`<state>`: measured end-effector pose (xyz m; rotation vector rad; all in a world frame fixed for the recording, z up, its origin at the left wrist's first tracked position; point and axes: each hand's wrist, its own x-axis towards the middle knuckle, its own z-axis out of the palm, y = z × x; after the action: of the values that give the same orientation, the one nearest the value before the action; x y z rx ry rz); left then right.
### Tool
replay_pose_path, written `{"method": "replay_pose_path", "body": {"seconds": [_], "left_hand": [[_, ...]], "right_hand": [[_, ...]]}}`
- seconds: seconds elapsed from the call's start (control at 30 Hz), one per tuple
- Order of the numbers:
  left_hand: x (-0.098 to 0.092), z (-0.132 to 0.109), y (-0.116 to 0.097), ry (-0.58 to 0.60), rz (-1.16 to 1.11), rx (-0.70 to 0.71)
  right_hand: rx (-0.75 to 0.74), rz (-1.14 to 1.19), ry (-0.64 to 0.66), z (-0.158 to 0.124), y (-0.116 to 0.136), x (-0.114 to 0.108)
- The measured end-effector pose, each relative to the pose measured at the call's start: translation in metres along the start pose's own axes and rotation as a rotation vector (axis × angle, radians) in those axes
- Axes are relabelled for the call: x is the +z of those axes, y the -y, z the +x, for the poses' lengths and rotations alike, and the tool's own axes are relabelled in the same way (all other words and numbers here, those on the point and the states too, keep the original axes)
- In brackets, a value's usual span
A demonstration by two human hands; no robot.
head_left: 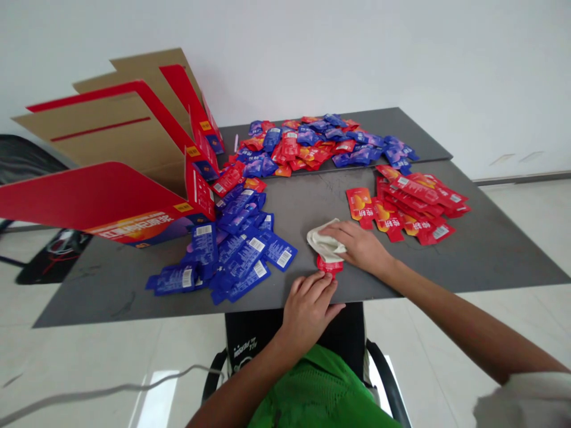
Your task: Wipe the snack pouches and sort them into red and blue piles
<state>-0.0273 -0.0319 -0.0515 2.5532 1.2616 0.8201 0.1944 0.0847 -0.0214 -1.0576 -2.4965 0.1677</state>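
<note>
A red sachet (330, 266) is held at the table's near edge, between the two hands, its visible end pointing toward the person. Its long axis seems to run away from the person, but this cannot be confirmed: most of it is hidden under a white cloth (325, 241). The cloth is bunched and gripped beneath the fingers of the right hand (362, 248), which is closed over it from the right. The left hand (307, 312) is curled, its fingers at the sachet's lower edge; whether the sachet is pinched cannot be made out. On the grey table (294, 202), blue sachets (236, 255) are piled to the left and red sachets (413, 205) to the right, with a mixed heap (298, 142) beyond. A flattened carton (111, 154) overhangs the left side, cut off by the frame – its print is only partly legible.
</note>
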Motion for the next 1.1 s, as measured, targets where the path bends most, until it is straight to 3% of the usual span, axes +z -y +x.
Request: {"method": "replay_pose_path", "body": {"seconds": [0.1, 0.2, 0.3, 0.4, 0.5, 0.67, 0.83, 0.97, 1.1], "left_hand": [[0.001, 0.000, 0.000, -0.034, -0.011, -0.005], [0.003, 0.000, -0.001, -0.050, -0.022, -0.012], [0.002, 0.000, 0.000, -0.046, -0.024, -0.004], [0.000, 0.001, 0.000, -0.004, -0.008, -0.011], [-0.002, 0.002, 0.000, 0.033, -0.002, -0.026], [0.000, 0.001, 0.000, -0.021, -0.030, -0.008], [0.000, 0.002, 0.000, -0.060, -0.043, -0.005], [-0.013, 0.014, -0.002, -0.034, -0.090, -0.014], [-0.020, 0.037, -0.003, -0.035, -0.027, -0.097]], "right_hand": [[0.072, -0.084, -0.023, 0.028, -0.034, -0.005], [0.114, -0.124, -0.119, 0.038, -0.041, -0.017], [0.084, -0.064, -0.191, 0.019, -0.015, -0.028], [-0.038, 0.012, -0.045, -0.010, 0.021, -0.028], [-0.108, 0.064, 0.056, -0.025, 0.035, -0.018], [-0.007, 0.037, -0.012, 0.004, -0.002, -0.001], [0.103, -0.070, -0.148, 0.034, -0.029, -0.016], [0.161, -0.036, -0.407, 0.000, -0.004, -0.036], [0.278, -0.017, -0.480, -0.060, 0.033, -0.044]]}}
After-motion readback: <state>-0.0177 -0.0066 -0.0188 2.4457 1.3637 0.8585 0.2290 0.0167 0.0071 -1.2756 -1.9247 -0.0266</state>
